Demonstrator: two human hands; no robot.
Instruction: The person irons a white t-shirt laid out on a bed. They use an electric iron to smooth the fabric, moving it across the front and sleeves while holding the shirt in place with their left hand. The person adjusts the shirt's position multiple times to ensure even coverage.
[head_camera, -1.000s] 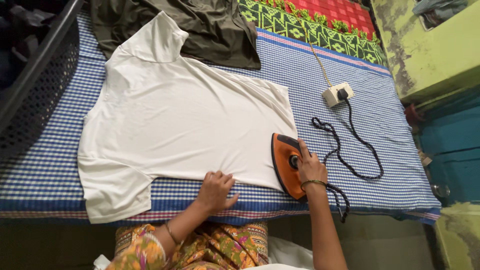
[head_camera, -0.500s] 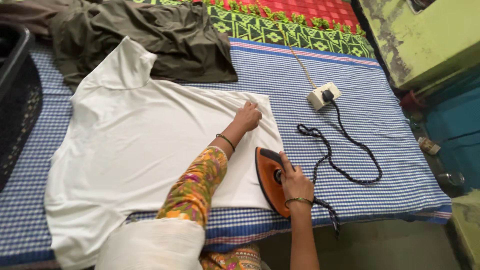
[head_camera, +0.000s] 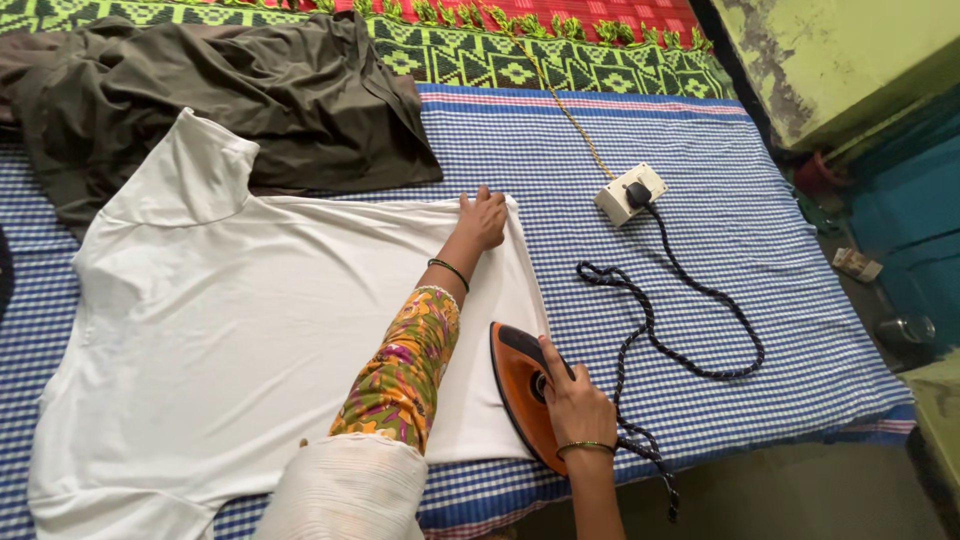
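A white T-shirt (head_camera: 250, 330) lies flat on a blue checked cloth (head_camera: 700, 260). My left hand (head_camera: 482, 220) reaches across it and presses on the shirt's far hem corner, fingers spread. My right hand (head_camera: 572, 405) grips the handle of an orange and black iron (head_camera: 515, 385), which rests on the near hem edge of the shirt. My left arm in a patterned sleeve crosses over the shirt.
A dark braided cord (head_camera: 690, 330) loops from the iron to a white socket box (head_camera: 630, 193) on the cloth. A dark olive garment (head_camera: 250, 90) lies bunched beyond the shirt. A green and red patterned cloth (head_camera: 560, 50) runs along the back. A green wall is at right.
My left hand went from the shirt's near edge to its far hem corner and stays there. The iron stays at the hem under my right hand. The view has shifted.
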